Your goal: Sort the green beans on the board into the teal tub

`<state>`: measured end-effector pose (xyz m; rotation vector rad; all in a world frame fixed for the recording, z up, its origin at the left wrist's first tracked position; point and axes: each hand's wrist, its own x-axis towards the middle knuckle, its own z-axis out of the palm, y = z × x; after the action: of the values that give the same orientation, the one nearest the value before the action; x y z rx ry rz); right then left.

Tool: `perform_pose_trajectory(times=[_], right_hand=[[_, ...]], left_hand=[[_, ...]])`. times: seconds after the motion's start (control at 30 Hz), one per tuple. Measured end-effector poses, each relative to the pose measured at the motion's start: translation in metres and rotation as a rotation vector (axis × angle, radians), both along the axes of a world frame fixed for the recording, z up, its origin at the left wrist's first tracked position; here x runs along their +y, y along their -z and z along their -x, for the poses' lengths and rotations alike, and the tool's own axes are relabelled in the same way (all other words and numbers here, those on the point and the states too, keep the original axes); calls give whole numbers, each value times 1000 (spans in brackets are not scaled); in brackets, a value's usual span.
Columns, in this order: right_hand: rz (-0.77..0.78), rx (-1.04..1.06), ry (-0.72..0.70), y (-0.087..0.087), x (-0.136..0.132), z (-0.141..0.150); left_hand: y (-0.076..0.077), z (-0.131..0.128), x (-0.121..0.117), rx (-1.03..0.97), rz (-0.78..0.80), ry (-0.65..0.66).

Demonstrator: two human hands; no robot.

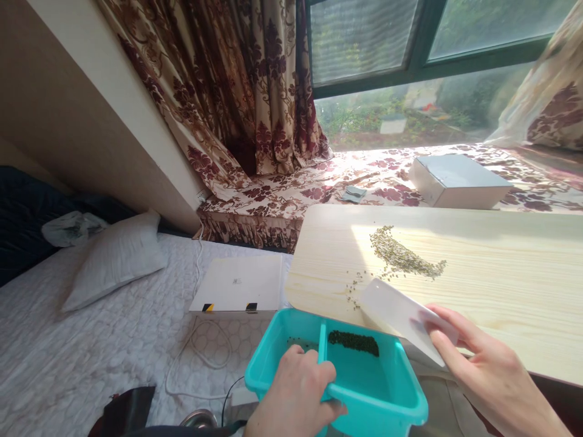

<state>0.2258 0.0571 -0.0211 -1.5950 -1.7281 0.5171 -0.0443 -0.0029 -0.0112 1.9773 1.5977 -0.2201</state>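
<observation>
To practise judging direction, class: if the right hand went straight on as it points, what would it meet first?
Beyond the white scraper it holds, the right hand would probably meet the loose scattered seeds first; its height is unclear.

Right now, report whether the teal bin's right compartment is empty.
Not empty: the compartment holds dark grains along its far wall, with bare floor nearer.

My left hand [298,379] obscures part of the left compartment of the teal bin [382,413]. The tabletop [523,261] exceeds the right edge. The label [237,281] is too small to read. One metal item [200,419], cut off below, is possibly a bowl.
</observation>
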Motion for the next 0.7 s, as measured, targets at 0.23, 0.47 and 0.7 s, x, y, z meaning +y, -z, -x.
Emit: perform_pose_trajectory(times=[0.23,0.47,0.7], right_hand=[[-88,-85,-67,-5,-4,7],[-96,-74,-76,-8,-3,11],[-49,-14,-109,-6,-3,15]], left_hand=[[-3,-1,1,5,15,6],[-4,2,-3,-4,12,-11],[0,6,-2,-9,-12,-23]])
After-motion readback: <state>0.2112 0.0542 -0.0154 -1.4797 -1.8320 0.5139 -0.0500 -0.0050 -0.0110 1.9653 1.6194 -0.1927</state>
